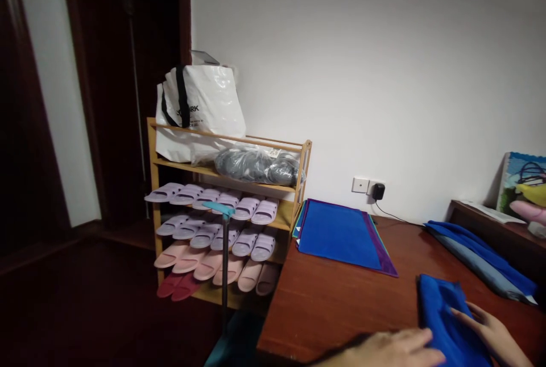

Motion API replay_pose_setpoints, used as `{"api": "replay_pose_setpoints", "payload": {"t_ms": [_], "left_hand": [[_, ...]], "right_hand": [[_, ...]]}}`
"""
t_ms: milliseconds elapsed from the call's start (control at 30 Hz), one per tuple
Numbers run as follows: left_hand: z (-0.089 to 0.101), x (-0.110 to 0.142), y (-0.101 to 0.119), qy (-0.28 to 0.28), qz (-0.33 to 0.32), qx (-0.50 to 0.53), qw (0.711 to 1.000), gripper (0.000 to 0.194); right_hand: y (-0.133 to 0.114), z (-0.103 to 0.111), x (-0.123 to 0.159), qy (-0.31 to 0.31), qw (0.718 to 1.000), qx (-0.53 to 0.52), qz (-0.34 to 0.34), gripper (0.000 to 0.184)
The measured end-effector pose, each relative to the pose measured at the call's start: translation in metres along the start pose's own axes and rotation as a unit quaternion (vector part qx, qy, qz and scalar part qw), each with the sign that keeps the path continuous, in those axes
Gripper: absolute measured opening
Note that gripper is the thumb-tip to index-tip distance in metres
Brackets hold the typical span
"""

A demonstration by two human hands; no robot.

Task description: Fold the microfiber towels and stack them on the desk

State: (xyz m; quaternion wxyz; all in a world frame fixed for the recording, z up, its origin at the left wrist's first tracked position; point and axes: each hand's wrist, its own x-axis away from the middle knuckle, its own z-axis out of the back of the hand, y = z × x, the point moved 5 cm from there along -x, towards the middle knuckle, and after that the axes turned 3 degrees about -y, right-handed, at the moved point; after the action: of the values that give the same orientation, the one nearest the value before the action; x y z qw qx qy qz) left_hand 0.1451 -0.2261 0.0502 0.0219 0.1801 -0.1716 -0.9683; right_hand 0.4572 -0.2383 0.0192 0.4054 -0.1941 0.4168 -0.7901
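A folded blue cloth [446, 299] lies on the brown wooden table at the lower right. My left hand [392, 349] is at its left edge, fingers stretched out and partly cut off by the bottom of the view. On the right side of the cloth rests my right hand [490, 330], with its fingers apart on the fabric. Some of its fingers are hidden or blurred. Farther back, a flat stack of cloths [341, 233] has a blue one on top and purple and green edges showing beneath. Blue and grey folded cloths [482, 259] lie at the right.
Left of the table [324, 299] stands a wooden rack [306, 162] with rows of slippers [245, 240], a white bag [209, 97] and a plastic-wrapped grey bundle [256, 166]. A teal-topped handle [225, 276] stands before it. A black plug [378, 191] trails a cord along the wall.
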Motion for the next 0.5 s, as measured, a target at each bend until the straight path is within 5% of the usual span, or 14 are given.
{"api": "replay_pose_setpoints", "payload": {"t_ms": [100, 200, 333, 500], "left_hand": [[0.027, -0.003, -0.039, 0.022, 0.148, 0.103, 0.983, 0.054], [0.043, -0.007, -0.078, 0.059, 0.257, 0.106, 0.959, 0.042], [0.051, -0.01, -0.093, 0.103, 0.231, 0.037, 0.967, 0.033], [0.038, -0.019, -0.074, 0.031, 0.142, -0.072, 0.987, 0.025]], "right_hand": [[-0.037, -0.028, 0.013, -0.067, 0.997, -0.017, 0.044, 0.078], [-0.07, -0.083, 0.037, -0.155, 0.982, 0.018, 0.106, 0.083], [-0.082, -0.133, 0.057, -0.166, 0.964, 0.121, 0.167, 0.059], [-0.075, -0.135, 0.053, -0.177, 0.963, 0.122, 0.16, 0.042]]}}
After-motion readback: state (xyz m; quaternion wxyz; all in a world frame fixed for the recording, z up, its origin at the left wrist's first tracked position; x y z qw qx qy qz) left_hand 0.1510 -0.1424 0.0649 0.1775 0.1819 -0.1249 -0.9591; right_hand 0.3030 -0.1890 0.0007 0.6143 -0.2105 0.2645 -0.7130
